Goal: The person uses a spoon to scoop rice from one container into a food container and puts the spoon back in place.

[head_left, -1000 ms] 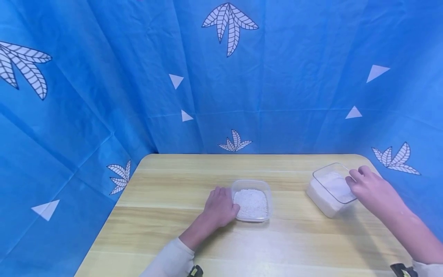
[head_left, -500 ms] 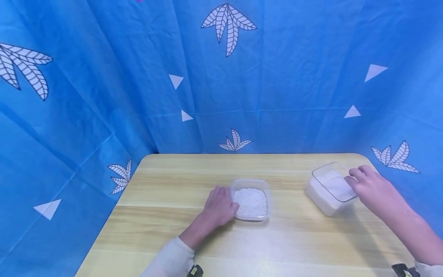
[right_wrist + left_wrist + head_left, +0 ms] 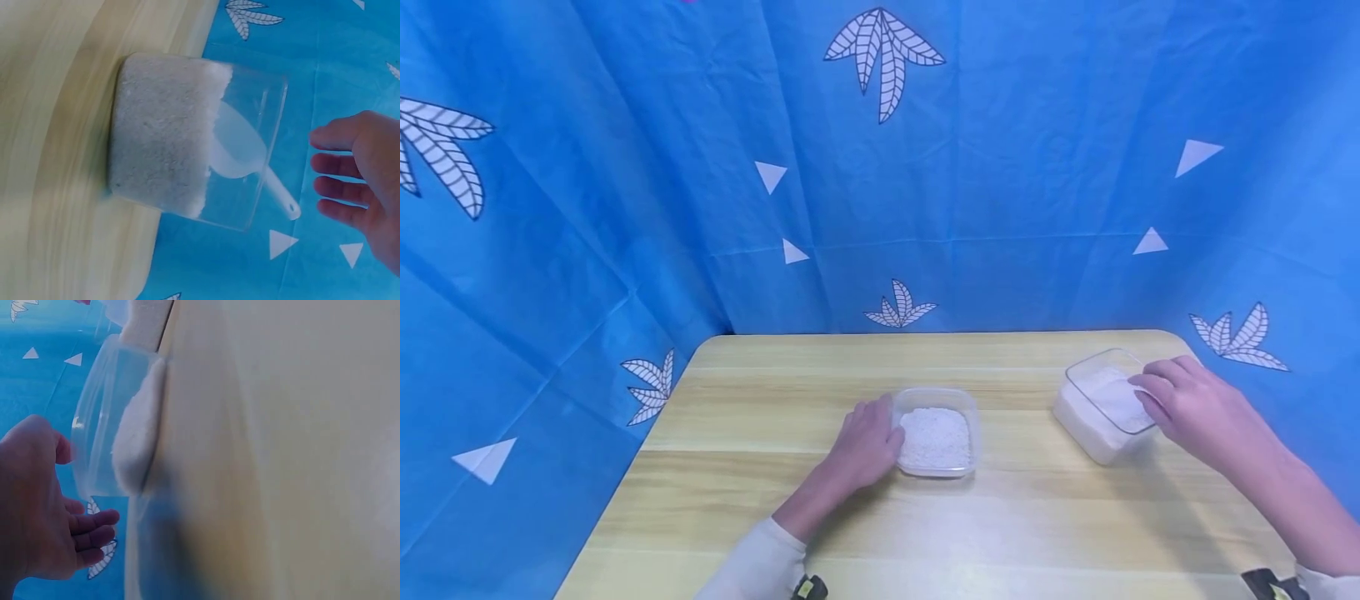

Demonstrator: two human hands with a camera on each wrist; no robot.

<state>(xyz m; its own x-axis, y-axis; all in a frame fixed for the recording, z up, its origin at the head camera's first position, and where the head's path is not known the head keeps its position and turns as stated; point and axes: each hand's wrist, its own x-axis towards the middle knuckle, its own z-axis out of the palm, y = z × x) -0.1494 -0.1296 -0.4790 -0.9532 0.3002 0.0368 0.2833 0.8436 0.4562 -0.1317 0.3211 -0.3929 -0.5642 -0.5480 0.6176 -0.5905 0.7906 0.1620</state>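
Note:
A shallow clear plastic container [image 3: 937, 472] holds white powder [image 3: 934, 440] and stands mid-table. My left hand [image 3: 865, 443] is at its left side, and in the left wrist view the fingers and thumb are loosely bent with nothing in them, just off the wall. To the right stands a taller clear container [image 3: 1093, 435], mostly filled with white powder. A white scoop [image 3: 237, 147] leans inside it, its bowl against the powder and its handle [image 3: 282, 195] sticking out over the rim. My right hand [image 3: 375, 181] is beside that handle, apart from it, with relaxed fingers.
Both containers stand on a light wood-grain table [image 3: 760, 400]. A blue cloth [image 3: 1037, 167] with white leaf and triangle prints hangs behind the table and along its sides. The table's far edge lies close behind the taller container.
The whole head view has shifted slightly left. My left thumb has drawn back from the shallow container's rim. The right fingers look a little more spread near the scoop handle. Both containers stay put.

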